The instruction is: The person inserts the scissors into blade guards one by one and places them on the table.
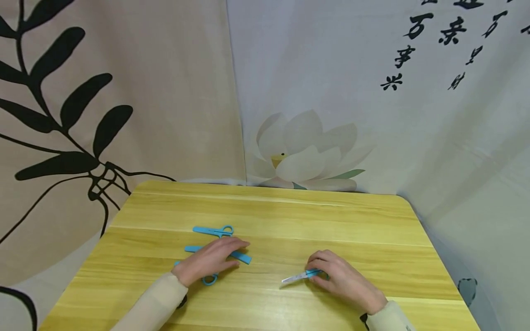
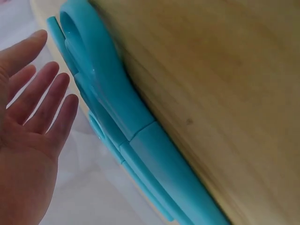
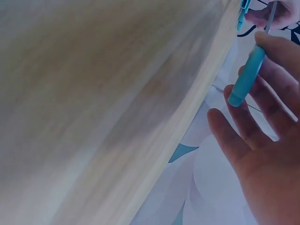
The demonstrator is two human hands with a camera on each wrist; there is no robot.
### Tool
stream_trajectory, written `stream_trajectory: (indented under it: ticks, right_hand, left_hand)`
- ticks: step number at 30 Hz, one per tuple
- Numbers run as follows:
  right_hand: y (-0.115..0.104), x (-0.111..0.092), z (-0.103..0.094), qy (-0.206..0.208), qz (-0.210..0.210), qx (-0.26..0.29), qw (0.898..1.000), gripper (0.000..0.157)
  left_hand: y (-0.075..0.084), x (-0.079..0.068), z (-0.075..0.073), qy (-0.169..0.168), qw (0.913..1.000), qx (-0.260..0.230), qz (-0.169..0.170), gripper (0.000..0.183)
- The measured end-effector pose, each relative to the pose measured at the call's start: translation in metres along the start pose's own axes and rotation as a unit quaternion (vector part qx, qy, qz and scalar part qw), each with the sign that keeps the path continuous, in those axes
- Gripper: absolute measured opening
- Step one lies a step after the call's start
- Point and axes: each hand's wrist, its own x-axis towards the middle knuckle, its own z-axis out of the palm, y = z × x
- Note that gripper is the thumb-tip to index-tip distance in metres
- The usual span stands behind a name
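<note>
My left hand [image 1: 213,259] hovers above or touches a group of blue scissors, its fingers fairly straight in the left wrist view. One pair of blue scissors [image 1: 213,231], its blades covered, lies just beyond that hand. Under the hand a blue strip [image 1: 242,257] sticks out to the right and another blue piece [image 1: 193,248] to the left; a blue finger loop [image 1: 210,279] shows below. My palm hides how these join. My right hand [image 1: 337,279] pinches scissors by their blue handle [image 3: 248,77], the bare silver blade [image 1: 294,278] pointing left.
The wooden table [image 1: 265,211] carries all of this, and its far edge meets a hanging cloth [image 1: 186,115] printed with black leaves. A second printed cloth [image 1: 352,92], with a pale lotus and dark characters, hangs at the right.
</note>
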Motion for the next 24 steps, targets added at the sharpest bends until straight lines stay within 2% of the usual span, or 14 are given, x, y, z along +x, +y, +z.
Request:
stream_trajectory:
  ticks: [10, 16, 24]
  right_hand:
    - [0.001, 0.0, -0.002, 0.008, -0.012, -0.004, 1.0, 0.022]
    - [0.0, 0.0, -0.002, 0.009, -0.013, -0.008, 1.0, 0.022]
    - [0.001, 0.0, -0.001, 0.016, -0.02, -0.012, 1.0, 0.023]
  left_hand:
    - [0.0, 0.012, 0.001, -0.009, 0.997, 0.044, 0.063, 0.033]
    - [0.0, 0.016, 0.002, -0.018, 0.9949, 0.066, 0.073, 0.029]
    - [-0.004, 0.02, 0.003, -0.015, 0.9931, 0.064, 0.097, 0.022]
